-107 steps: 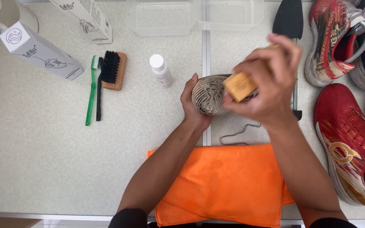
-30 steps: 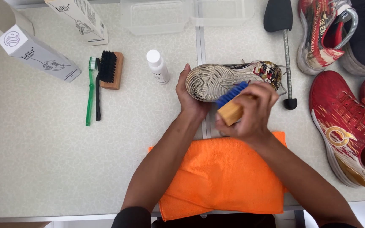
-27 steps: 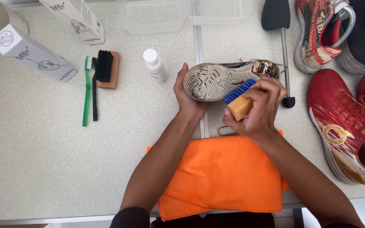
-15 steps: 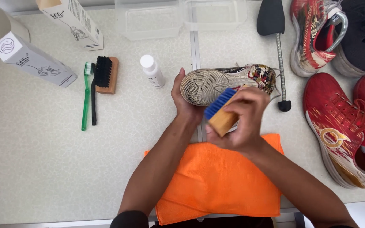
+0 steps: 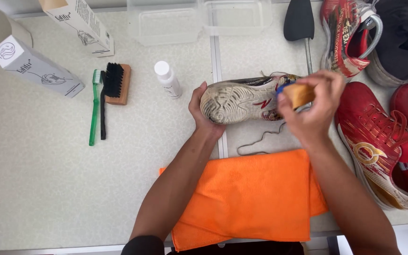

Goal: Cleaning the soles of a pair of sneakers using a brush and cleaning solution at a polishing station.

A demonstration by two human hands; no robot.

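Near the centre of the frame we see the left hand (image 5: 203,111) gripping the end of a dirty shoe (image 5: 242,99) held sole-up above the bench (image 5: 48,189), while the right hand (image 5: 312,111) clasps a wooden brush (image 5: 298,94) against the shoe's other end. Below lies an orange cloth (image 5: 246,198), with a loose lace (image 5: 260,141) just above it. At upper left we find a white bottle (image 5: 167,79), a black-bristled brush (image 5: 116,82) and a green toothbrush (image 5: 94,106); red shoes (image 5: 383,141) sit at right.
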